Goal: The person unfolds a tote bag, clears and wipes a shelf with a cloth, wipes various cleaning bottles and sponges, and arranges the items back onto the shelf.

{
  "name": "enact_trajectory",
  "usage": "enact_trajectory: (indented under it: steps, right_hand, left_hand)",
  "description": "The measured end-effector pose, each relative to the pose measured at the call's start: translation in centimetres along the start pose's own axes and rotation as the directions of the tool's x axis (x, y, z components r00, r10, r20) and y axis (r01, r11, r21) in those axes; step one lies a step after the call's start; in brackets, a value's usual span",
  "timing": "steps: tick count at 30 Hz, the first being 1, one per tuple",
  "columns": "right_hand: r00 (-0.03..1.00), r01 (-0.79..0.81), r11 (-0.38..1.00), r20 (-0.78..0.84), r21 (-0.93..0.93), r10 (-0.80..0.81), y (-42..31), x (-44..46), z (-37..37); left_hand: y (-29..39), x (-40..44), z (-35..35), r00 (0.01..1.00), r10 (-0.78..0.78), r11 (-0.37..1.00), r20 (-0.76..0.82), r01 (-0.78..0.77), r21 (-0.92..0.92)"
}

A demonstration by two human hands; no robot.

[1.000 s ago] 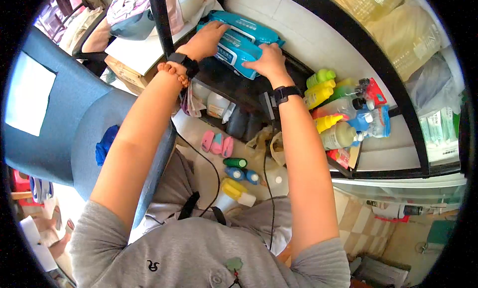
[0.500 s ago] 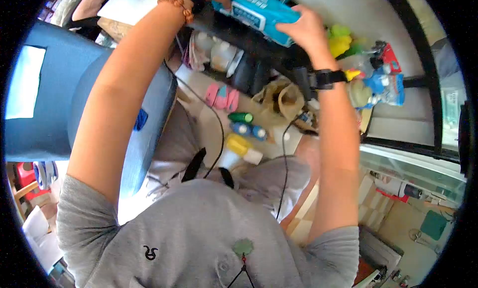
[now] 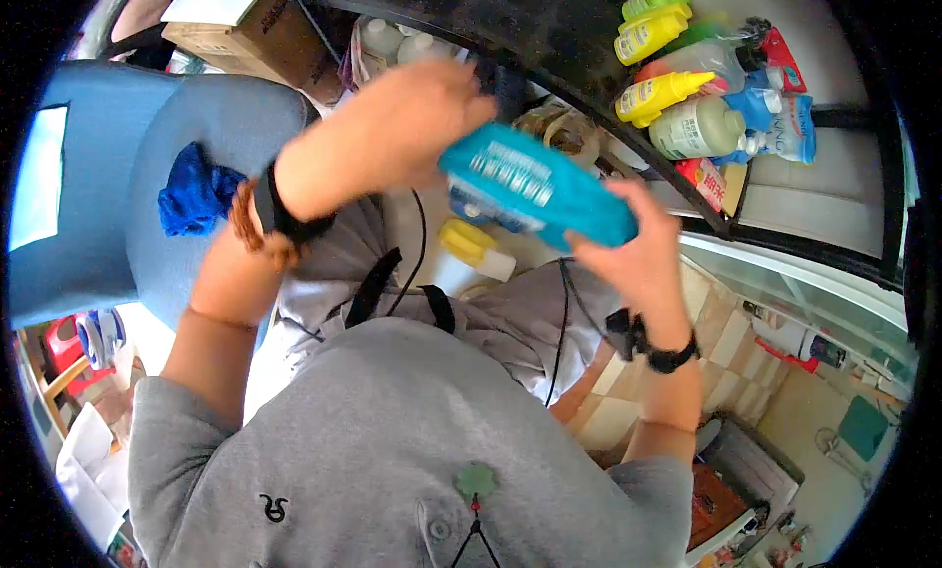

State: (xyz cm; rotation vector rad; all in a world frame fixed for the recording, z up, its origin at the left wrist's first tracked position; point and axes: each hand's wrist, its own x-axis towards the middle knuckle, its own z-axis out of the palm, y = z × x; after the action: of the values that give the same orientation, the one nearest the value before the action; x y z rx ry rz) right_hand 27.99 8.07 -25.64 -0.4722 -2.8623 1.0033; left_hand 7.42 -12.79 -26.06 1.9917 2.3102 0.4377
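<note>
Pack (image 3: pixel 540 190) in the air, near side of the shelf's (image 3: pixel 530 28) front edge, between both hands. Right hand (image 3: pixel 643 259) part-closed, gripping the pack's right end, thumb against fingers. Left hand (image 3: pixel 397 127) blurred beside its left end; opening and hold cannot be told.

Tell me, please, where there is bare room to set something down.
Bare patches: the black shelf, left of the yellow plastic bottles, and the blue fabric seat, between the crumpled blue cloth and brown cardboard box. The shelf's right end is crowded with assorted bottles.
</note>
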Motion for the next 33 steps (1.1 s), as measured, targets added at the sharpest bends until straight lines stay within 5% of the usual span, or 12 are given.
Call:
enact_trajectory:
  steps: [4, 5, 8, 13, 16, 23, 27, 31, 33]
  right_hand:
    - [0.993, 0.114, 0.991, 0.048, -0.067, -0.111, 0.8, -2.7, 3.3]
    - [0.99, 0.133, 0.988, 0.063, -0.083, -0.128, 1.1, -2.9, 4.1]
    - [0.968, 0.226, 0.97, 0.136, -0.093, -0.212, 2.0, -2.1, 6.9]
    - [0.94, 0.245, 0.927, 0.303, -0.283, -0.156, 0.8, 1.5, 13.5]
    - [0.932, 0.258, 0.905, 0.332, -0.338, -0.142, -0.8, 3.4, 19.0]
    - [0.952, 0.042, 0.942, 0.299, -0.332, 0.063, -0.3, 5.3, 30.0]
    - [0.971, 0.023, 0.967, 0.235, -0.256, 0.039, 3.8, 4.2, 35.3]
    - [0.937, -0.184, 0.942, 0.24, -0.279, 0.254, 6.4, 2.8, 39.0]
    - [0.96, -0.118, 0.929, 0.198, -0.35, 0.197, 5.9, 2.0, 39.4]
  left_hand:
    - [1.3, -4.3, 7.6, 0.998, -0.066, 0.947, -0.013, 0.059, -0.315]
    - [1.5, -4.8, 8.6, 0.991, -0.108, 0.899, 0.085, 0.134, -0.417]
    - [1.5, -6.5, 12.7, 0.986, -0.163, 0.893, 0.025, 0.158, -0.422]
    - [-0.3, -8.7, 16.6, 0.925, -0.329, 0.879, 0.191, 0.374, -0.295]
    - [-0.5, -8.5, 15.2, 0.884, -0.44, 0.85, 0.156, 0.466, -0.245]
    - [-3.1, -10.2, 18.7, 0.816, -0.56, 0.751, 0.139, 0.572, -0.33]
    - [-2.5, -9.3, 18.7, 0.834, -0.515, 0.76, 0.199, 0.552, -0.344]
    - [-3.4, -8.6, 19.7, 0.875, -0.439, 0.768, 0.204, 0.483, -0.421]
    - [-4.0, -8.2, 20.0, 0.883, -0.423, 0.783, 0.201, 0.468, -0.409]
